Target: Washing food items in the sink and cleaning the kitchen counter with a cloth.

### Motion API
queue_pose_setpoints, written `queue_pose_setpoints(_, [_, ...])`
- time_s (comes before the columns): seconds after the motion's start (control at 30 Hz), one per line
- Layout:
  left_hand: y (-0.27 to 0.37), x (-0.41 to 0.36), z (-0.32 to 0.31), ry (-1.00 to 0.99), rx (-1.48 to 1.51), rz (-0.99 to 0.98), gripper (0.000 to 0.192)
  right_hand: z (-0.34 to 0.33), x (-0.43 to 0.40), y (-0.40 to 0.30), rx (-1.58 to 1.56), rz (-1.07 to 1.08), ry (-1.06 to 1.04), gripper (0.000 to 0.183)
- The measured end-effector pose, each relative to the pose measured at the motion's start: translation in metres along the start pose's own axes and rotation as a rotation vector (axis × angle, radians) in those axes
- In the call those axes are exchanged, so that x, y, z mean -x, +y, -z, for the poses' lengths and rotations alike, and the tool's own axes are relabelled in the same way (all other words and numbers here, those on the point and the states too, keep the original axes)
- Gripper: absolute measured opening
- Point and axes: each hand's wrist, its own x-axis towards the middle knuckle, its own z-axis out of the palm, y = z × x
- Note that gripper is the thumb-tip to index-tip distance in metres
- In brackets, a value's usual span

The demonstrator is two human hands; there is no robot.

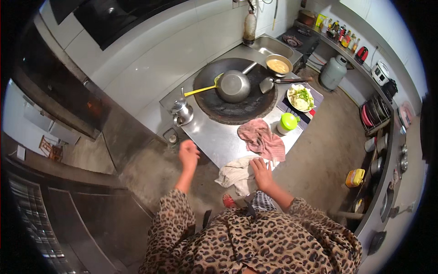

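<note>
My left hand hangs in the air off the left edge of the steel counter, its fingers curled and slightly blurred, with nothing visible in them. My right hand lies on a crumpled off-white cloth that hangs over the counter's near edge. Its thumb is hidden, so a grip on the cloth cannot be told. Just beyond is a rumpled pink cloth. A metal ladle or small pan rests bottom up in the big black wok, with a yellow-handled strainer partly beneath it.
A metal kettle stands at the counter's left edge. On the right are a green-lidded container, a plate of cut vegetables, a spatula and a bowl of pale liquid. A gas cylinder stands on the floor.
</note>
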Motion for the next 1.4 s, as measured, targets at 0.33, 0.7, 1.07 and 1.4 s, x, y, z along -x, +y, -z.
queue_pose_setpoints(0.33, [-0.009, -0.152, 0.029, 0.060, 0.059, 0.158, 0.023, -0.013, -0.016, 0.034, 0.076, 0.182, 0.030, 0.062])
queue_pose_setpoints(0.7, [-0.014, -0.049, -0.048, 0.001, 0.053, 0.181, 0.017, 0.023, -0.043, 0.010, 0.081, 0.045, -0.158, 0.043])
queue_pose_setpoints(1.07, [-0.012, 0.107, -0.129, -0.145, 0.104, 0.197, 0.017, 0.040, -0.118, -0.039, -0.797, -0.125, 0.096, 0.047])
queue_pose_setpoints(1.4, [0.020, 0.130, -0.149, -0.077, -0.110, 0.101, 0.019, 0.043, -0.110, -0.022, -1.071, -0.230, -0.187, 0.048])
